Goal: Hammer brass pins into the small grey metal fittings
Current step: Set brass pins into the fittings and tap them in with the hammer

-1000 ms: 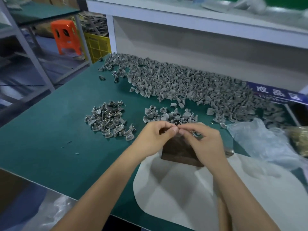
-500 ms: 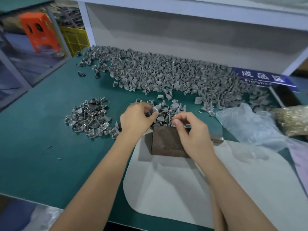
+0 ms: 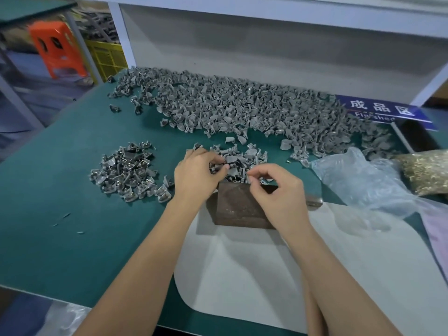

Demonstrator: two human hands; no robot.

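Left hand (image 3: 196, 174) fingers grip a fitting (image 3: 216, 166) from the small pile; right hand (image 3: 278, 187) fingers pinched together above the block (image 3: 238, 207), contents unclear.

We see our left hand (image 3: 196, 177) pinching a grey fitting (image 3: 216, 167) from the small pile (image 3: 238, 157); our right hand (image 3: 278, 190) hovers curled over the brown block (image 3: 236, 206) on the worktop (image 3: 60, 238).

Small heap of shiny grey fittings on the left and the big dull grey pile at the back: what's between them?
Only bare green mat, seen in the head view.
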